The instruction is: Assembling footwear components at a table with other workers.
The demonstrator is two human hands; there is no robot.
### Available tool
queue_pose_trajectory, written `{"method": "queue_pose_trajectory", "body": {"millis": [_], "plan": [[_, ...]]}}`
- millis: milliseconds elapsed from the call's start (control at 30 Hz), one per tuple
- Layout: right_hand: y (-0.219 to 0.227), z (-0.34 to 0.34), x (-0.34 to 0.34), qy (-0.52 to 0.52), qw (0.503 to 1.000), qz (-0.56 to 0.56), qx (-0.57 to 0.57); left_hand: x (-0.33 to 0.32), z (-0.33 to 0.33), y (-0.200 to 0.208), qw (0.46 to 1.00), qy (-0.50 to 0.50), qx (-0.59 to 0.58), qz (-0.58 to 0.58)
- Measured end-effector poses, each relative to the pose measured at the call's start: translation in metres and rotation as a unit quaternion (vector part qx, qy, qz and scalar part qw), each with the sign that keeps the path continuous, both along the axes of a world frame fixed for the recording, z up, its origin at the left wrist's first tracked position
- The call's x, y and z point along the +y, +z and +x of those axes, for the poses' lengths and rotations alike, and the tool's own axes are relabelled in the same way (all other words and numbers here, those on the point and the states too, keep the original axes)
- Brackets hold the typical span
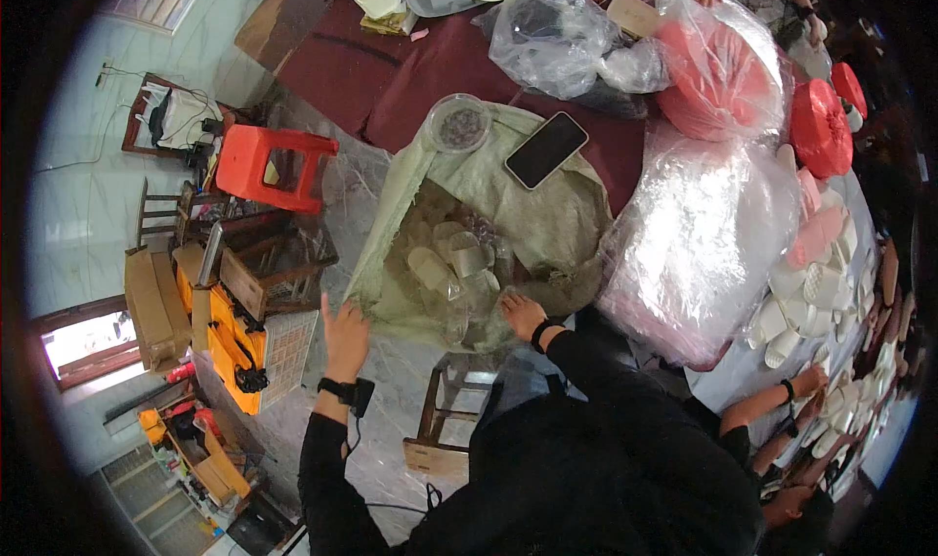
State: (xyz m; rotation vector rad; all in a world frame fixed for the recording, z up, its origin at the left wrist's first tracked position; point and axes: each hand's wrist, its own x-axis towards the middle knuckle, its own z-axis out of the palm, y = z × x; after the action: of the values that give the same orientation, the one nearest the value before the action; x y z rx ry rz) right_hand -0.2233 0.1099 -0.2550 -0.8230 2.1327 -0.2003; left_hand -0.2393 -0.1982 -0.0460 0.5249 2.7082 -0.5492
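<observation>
A pale green woven sack (557,190) gapes open in front of me, with several light slippers (430,266) in clear plastic down inside it. My left hand (347,343) is at the sack's left rim, its index finger pointing up and its other fingers curled at the edge. At the near rim, my right hand (525,317) has its fingers bent around the sack's edge. A black-screened phone (547,150) and a round clear tub (459,124) with small dark contents rest on the sack's far side.
Clear plastic sheets (694,234) cover the right of the dark red table cloth (420,82). White and pink slippers (816,273) pile up at far right, near other people's hands (809,380). A red stool (277,165) stands left; a wooden stool (437,455) is near me.
</observation>
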Motion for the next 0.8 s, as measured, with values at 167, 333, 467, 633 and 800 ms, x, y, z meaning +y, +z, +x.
{"method": "queue_pose_trajectory", "body": {"millis": [167, 333, 467, 633, 800], "plan": [[-0.087, 0.036, 0.007, 0.022, 0.989, 0.115, 0.093, -0.011, -0.004, 0.011, 1.000, 0.019, 0.009, 0.002], [-0.091, 0.069, 0.017, 0.058, 0.995, 0.078, 0.038, -0.024, -0.005, 0.011, 0.999, 0.032, 0.026, -0.008], [-0.070, 0.054, 0.032, 0.070, 0.995, 0.069, 0.030, -0.028, -0.017, 0.008, 0.999, 0.013, 0.050, 0.001], [0.066, 0.027, 0.066, 0.035, 0.991, -0.100, 0.079, -0.043, -0.049, 0.029, 0.992, -0.001, 0.127, -0.006], [0.173, 0.011, 0.086, -0.077, 0.962, -0.207, 0.158, -0.039, -0.103, 0.071, 0.974, -0.012, 0.225, 0.023]]}}
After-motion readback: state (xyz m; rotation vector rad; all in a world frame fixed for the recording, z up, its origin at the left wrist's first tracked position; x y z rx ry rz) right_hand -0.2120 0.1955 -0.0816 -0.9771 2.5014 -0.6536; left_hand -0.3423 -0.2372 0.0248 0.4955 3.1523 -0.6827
